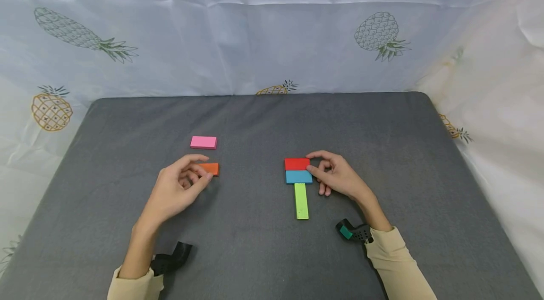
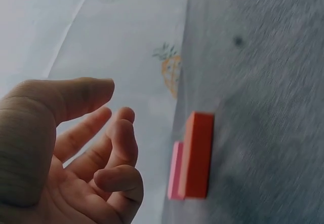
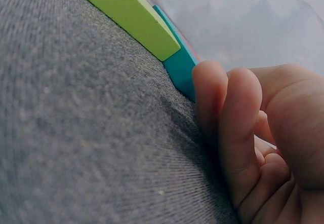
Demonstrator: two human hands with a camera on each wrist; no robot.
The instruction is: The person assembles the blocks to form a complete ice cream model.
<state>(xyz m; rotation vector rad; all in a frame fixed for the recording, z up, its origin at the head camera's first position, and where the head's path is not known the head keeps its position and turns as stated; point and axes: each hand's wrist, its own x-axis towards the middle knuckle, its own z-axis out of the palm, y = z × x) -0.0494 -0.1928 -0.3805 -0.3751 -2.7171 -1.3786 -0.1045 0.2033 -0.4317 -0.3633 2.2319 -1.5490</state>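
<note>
A red block (image 1: 296, 164) lies flush against the far side of a blue block (image 1: 298, 176). From the blue block's near side a lime green block (image 1: 301, 201) runs toward me, making a T-like shape. My right hand (image 1: 340, 175) pinches the right end of the red block between thumb and index finger; the right wrist view hides those fingertips' contact. Over an orange block (image 1: 213, 169) hovers my left hand (image 1: 178, 186), thumb and fingers apart. The left wrist view shows a gap between that hand and the orange block (image 2: 197, 155).
Beyond the orange block lies a pink block (image 1: 203, 142). All the blocks rest on a grey cloth-covered table (image 1: 255, 252). A white curtain (image 1: 238, 45) with pineapple prints hangs behind its far edge. Black wrist mounts (image 1: 172, 260) stick out near both sleeves.
</note>
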